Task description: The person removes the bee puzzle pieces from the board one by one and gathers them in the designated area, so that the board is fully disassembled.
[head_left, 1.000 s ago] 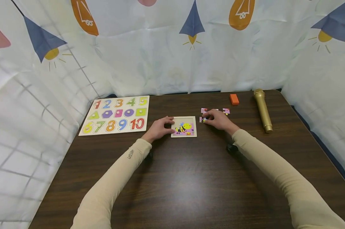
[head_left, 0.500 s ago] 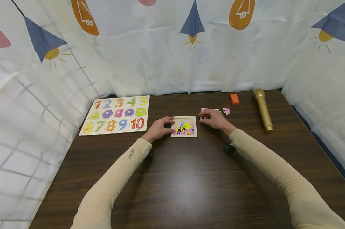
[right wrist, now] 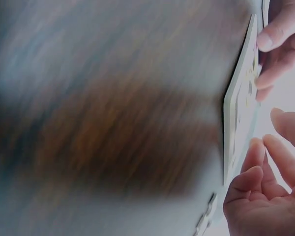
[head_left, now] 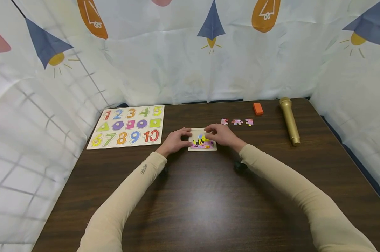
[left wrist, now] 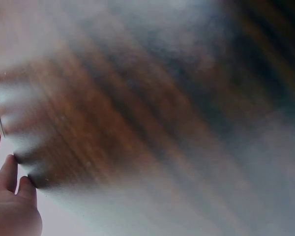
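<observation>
On the dark wooden table (head_left: 190, 199), at the far left, lies a number board (head_left: 124, 119) with coloured numerals from 1 to 10 and a middle row of shapes. To the far right, a gold microphone (head_left: 290, 122) lies lengthwise, and near it is an orange block (head_left: 258, 109). A white printed cloth (head_left: 177, 73) hangs behind the table. Three loose jigsaw pieces (head_left: 237, 122), mostly pink, lie in one row just beyond the right hand (head_left: 223, 135), separate from each other.

The bee jigsaw puzzle (head_left: 200, 142) is in the middle, between both hands, flat in a pale wooden tray (head_left: 208, 150). It shows a yellow and black bee on pink ground; at the upper left, the plain tray bottom is visible. The right hand covers the upper right corner.

The left hand (head_left: 174, 141) holds the tray at its left side, with thumb and fingers well spread. The right hand is above the puzzle with bent fingers, and its fingertips are close together; I cannot tell if they pinch a piece.
</observation>
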`<state>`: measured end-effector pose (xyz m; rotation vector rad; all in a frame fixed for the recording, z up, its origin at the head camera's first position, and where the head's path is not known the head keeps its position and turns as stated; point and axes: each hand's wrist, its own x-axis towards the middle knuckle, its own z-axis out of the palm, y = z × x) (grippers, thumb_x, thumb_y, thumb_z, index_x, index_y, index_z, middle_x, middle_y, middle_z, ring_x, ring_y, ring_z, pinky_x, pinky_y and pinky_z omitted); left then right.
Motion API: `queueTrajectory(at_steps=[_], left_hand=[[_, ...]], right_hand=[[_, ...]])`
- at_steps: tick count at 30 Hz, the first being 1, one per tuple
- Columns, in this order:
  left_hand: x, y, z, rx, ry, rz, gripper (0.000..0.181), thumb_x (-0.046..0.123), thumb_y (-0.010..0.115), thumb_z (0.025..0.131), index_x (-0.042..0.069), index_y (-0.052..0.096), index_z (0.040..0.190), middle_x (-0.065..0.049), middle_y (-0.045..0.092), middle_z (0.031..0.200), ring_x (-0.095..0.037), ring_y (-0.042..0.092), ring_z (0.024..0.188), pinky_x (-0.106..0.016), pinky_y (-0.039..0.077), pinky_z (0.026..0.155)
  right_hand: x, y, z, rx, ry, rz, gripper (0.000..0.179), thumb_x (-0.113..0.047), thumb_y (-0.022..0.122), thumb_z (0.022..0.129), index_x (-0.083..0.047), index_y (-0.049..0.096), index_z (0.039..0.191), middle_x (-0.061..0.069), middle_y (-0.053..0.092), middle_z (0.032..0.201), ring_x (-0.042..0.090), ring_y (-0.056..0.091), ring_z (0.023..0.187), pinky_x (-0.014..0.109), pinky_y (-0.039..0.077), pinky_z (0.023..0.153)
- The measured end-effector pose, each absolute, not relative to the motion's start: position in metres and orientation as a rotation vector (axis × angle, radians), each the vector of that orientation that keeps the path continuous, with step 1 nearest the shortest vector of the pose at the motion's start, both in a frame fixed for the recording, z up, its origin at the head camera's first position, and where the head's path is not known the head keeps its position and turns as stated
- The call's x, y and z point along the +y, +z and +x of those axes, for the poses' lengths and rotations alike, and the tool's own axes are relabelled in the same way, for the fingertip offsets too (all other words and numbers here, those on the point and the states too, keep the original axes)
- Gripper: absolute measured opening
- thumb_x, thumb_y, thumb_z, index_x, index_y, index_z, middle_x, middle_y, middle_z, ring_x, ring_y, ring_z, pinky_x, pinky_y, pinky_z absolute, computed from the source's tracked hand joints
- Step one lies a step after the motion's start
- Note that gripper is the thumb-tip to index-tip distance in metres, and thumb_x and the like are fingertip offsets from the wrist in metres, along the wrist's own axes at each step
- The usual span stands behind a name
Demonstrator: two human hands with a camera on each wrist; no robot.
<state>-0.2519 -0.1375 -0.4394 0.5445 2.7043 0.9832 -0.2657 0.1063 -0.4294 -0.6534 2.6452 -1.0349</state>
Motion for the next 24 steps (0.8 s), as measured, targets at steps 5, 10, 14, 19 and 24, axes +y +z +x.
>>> queueTrajectory(at_steps=[5, 10, 14, 19, 24], left_hand=[[-0.139, -0.441, -0.253, 2.709, 0.976, 0.548, 0.048, 0.026, 0.075, 0.088, 0.004, 0.064, 0.129, -0.006, 0.047, 0.149, -0.023, 0.028, 0.145, -0.043, 0.023, 0.117], [-0.139, -0.441, -0.252, 2.718, 0.965, 0.567, 0.048, 0.026, 0.075, 0.087, 0.004, 0.063, 0.129, -0.007, 0.047, 0.148, -0.025, 0.029, 0.145, -0.044, 0.024, 0.117], [-0.138, -0.441, -0.253, 2.718, 0.964, 0.571, 0.048, 0.025, 0.075, 0.087, 0.004, 0.063, 0.128, -0.007, 0.047, 0.148, -0.025, 0.029, 0.145, -0.044, 0.023, 0.117], [-0.138, -0.441, -0.252, 2.717, 0.964, 0.569, 0.047, 0.025, 0.075, 0.087, 0.003, 0.064, 0.128, -0.008, 0.047, 0.148, -0.025, 0.029, 0.145, -0.044, 0.023, 0.117], [-0.138, -0.440, -0.252, 2.714, 0.968, 0.560, 0.047, 0.025, 0.075, 0.087, 0.004, 0.063, 0.129, -0.007, 0.047, 0.148, -0.024, 0.029, 0.145, -0.044, 0.023, 0.117]], right_hand=[[0.098, -0.432, -0.265, 2.632, -1.038, -0.614, 0.038, -0.024, 0.065, 0.094, -0.005, 0.063, 0.127, 0.011, 0.065, 0.123, 0.025, 0.061, 0.105, 0.040, 0.050, 0.092], [0.092, -0.432, -0.264, 2.613, -1.028, -0.597, 0.039, -0.024, 0.065, 0.094, -0.004, 0.063, 0.128, 0.011, 0.065, 0.121, 0.025, 0.060, 0.105, 0.040, 0.050, 0.092], [0.089, -0.431, -0.262, 2.620, -1.009, -0.587, 0.039, -0.022, 0.066, 0.093, -0.004, 0.063, 0.127, 0.011, 0.065, 0.119, 0.025, 0.060, 0.104, 0.040, 0.049, 0.092], [0.087, -0.433, -0.262, 2.633, -0.984, -0.593, 0.039, -0.022, 0.068, 0.092, -0.004, 0.063, 0.126, 0.011, 0.065, 0.117, 0.023, 0.060, 0.100, 0.038, 0.050, 0.089], [0.086, -0.434, -0.262, 2.623, -0.983, -0.591, 0.039, -0.019, 0.070, 0.091, -0.004, 0.063, 0.126, 0.009, 0.065, 0.116, 0.021, 0.058, 0.093, 0.034, 0.050, 0.081]])
